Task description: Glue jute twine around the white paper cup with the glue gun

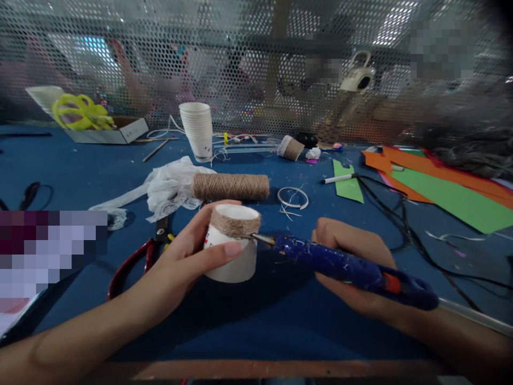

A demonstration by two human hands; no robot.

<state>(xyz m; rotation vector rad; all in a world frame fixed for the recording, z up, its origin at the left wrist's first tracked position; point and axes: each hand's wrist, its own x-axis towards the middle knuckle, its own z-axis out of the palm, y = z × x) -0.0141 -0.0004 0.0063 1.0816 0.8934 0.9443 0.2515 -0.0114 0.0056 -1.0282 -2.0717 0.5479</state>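
A white paper cup [236, 267], wound with brown twine [230, 227] around its upper part, is gripped by my left hand [196, 256], the thumb across its front. My right hand [352, 240] is wrapped round a blue hot glue gun [332, 262]. Its metal nozzle touches or nearly touches the lower edge of the twine on the cup. A clear glue stick [473, 315] sticks out of the gun's back end. Just behind the cup lies a spool of twine [230, 186].
Red-handled scissors [132, 267] lie left of the cup, near white lace [172, 187]. Stacked paper cups [196, 128] stand farther back. A ring [293, 198], a pen [339, 178], black cords [412, 235] and coloured sheets [452, 192] lie right. Behind rises a perforated metal screen [240, 69].
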